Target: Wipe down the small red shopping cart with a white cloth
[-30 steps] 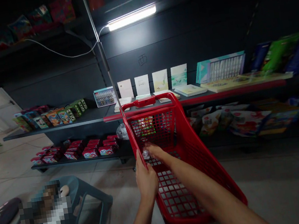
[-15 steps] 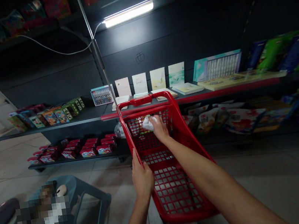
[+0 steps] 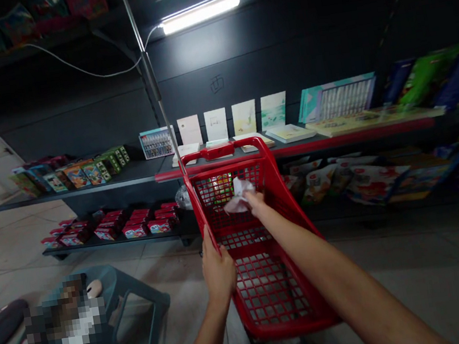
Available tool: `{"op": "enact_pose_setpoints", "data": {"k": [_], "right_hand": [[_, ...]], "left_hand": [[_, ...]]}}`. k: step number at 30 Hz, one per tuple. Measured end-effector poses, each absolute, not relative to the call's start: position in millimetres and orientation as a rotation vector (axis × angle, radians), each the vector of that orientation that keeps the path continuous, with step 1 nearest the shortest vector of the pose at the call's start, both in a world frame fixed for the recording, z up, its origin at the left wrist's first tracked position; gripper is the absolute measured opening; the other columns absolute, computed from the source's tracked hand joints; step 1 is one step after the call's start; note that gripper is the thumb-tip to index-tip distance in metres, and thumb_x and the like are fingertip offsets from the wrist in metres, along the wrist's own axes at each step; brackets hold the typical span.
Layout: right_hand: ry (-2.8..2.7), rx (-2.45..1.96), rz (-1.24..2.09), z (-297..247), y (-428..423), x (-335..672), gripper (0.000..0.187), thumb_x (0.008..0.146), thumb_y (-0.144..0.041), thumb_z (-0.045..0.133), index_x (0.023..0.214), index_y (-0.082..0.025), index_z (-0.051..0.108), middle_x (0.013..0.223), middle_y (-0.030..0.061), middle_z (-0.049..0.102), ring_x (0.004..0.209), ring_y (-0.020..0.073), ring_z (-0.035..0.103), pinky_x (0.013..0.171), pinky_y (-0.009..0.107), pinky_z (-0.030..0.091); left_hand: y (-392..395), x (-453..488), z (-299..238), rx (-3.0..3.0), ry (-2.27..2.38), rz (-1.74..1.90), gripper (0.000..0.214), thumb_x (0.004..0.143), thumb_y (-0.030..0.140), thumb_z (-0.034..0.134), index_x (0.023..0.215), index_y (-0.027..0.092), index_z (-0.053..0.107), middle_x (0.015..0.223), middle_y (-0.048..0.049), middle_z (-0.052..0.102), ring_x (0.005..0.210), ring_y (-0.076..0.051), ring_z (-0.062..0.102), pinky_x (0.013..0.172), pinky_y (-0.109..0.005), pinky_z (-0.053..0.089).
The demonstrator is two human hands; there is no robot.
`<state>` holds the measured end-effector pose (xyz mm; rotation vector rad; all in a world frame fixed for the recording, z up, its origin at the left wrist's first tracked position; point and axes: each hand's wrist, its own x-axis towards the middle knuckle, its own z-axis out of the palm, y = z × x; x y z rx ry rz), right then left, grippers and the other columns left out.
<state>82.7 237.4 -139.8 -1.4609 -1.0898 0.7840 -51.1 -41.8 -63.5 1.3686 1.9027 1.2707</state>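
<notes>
A red plastic shopping cart (image 3: 279,334) stands in front of me, its handle at the far end by the shelf. My left hand (image 3: 219,271) is closed around the left rim of its basket. Inside the basket, my right hand (image 3: 255,201) grips a crumpled white tissue (image 3: 239,196) near the grid wall at the handle end. Part of the tissue hangs loose to the left of the fingers. A metal pole (image 3: 149,75) rises from the cart's left side near the handle.
Behind the cart runs a shelf with a red edge (image 3: 295,149), bearing books (image 3: 244,118) and boxed pen sets (image 3: 158,143). Bagged goods (image 3: 360,181) and red boxes (image 3: 134,223) fill the lower level. A grey-blue stool (image 3: 126,291) stands at left, a lamp (image 3: 201,12) above.
My right hand has moved slightly right and down within the basket, and the tissue has spread out from a tighter bunch. My left hand keeps its place on the rim.
</notes>
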Motion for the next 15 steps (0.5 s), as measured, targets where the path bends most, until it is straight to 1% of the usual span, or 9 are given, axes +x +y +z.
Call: {"op": "enact_pose_setpoints", "data": {"k": [2,4,6,8,9,11,13,15], "right_hand": [[-1.019,-1.435,0.702,-104.8,249.7,79.4,0.034,0.083,-0.026,0.053,0.114,-0.015,0.062,0.099,0.0089,0.066,0.084,0.0189,0.067,0.073,0.03,0.058],[-1.005,-1.361,0.486,-74.1,252.3,81.0,0.042,0.082,-0.025,0.055,0.123,-0.016,0.059,0.118,0.0134,0.061,0.103,0.0229,0.064,0.09,0.036,0.056],[-1.044,-1.25,0.256,-53.2,247.8,84.7,0.049,0.08,-0.021,0.055,0.129,-0.017,0.057,0.138,0.0184,0.047,0.123,0.0269,0.055,0.106,0.042,0.048],[-1.061,-1.193,0.154,-44.8,241.2,86.7,0.052,0.081,-0.017,0.05,0.134,-0.016,0.053,0.15,0.0206,0.033,0.136,0.0285,0.045,0.116,0.046,0.038],[-1.05,-1.199,0.161,-45.2,238.5,86.3,0.053,0.082,-0.017,0.048,0.135,-0.016,0.052,0.152,0.0211,0.03,0.139,0.0289,0.041,0.118,0.047,0.034],[-1.006,-1.238,0.236,-53.6,235.2,82.6,0.051,0.084,-0.02,0.046,0.135,-0.014,0.051,0.149,0.0221,0.033,0.14,0.03,0.039,0.12,0.05,0.03],[-0.98,-1.274,0.339,-68.0,234.2,76.5,0.049,0.086,-0.026,0.046,0.133,-0.013,0.053,0.146,0.0228,0.039,0.138,0.0312,0.042,0.119,0.05,0.032],[-0.956,-1.335,0.422,-83.4,233.6,70.1,0.05,0.088,-0.032,0.045,0.132,-0.01,0.055,0.142,0.0245,0.042,0.132,0.0324,0.048,0.115,0.049,0.036]], "left_hand": [[-41.3,-52.3,-63.1,1.378,1.913,1.267,0.071,0.092,0.016,0.045,0.161,0.021,0.029,0.161,-0.0054,0.042,0.144,-0.02,0.046,0.121,-0.034,0.035],[-40.5,-54.1,-63.0,1.382,1.924,1.266,0.069,0.092,0.016,0.045,0.16,0.02,0.031,0.161,-0.0065,0.043,0.144,-0.021,0.046,0.121,-0.034,0.034],[-39.6,-56.2,-62.5,1.383,1.932,1.258,0.068,0.093,0.016,0.045,0.159,0.019,0.032,0.16,-0.008,0.044,0.144,-0.021,0.047,0.121,-0.034,0.035],[-38.7,-58.3,-61.4,1.396,1.938,1.233,0.067,0.093,0.016,0.046,0.159,0.018,0.033,0.159,-0.0091,0.046,0.143,-0.021,0.048,0.12,-0.034,0.036],[-38.2,-59.2,-60.7,1.41,1.942,1.219,0.067,0.093,0.016,0.046,0.159,0.017,0.033,0.158,-0.0094,0.047,0.142,-0.022,0.05,0.119,-0.034,0.038],[-37.0,-60.5,-59.8,1.435,1.958,1.19,0.067,0.093,0.017,0.046,0.159,0.017,0.032,0.156,-0.0098,0.049,0.138,-0.023,0.054,0.116,-0.034,0.04],[-36.0,-61.1,-59.6,1.452,1.983,1.161,0.069,0.094,0.017,0.046,0.16,0.018,0.031,0.153,-0.0102,0.053,0.132,-0.024,0.06,0.113,-0.034,0.044],[-35.5,-61.2,-59.7,1.456,2.007,1.126,0.071,0.094,0.019,0.047,0.162,0.019,0.028,0.146,-0.0107,0.06,0.123,-0.025,0.066,0.107,-0.035,0.047]]}}
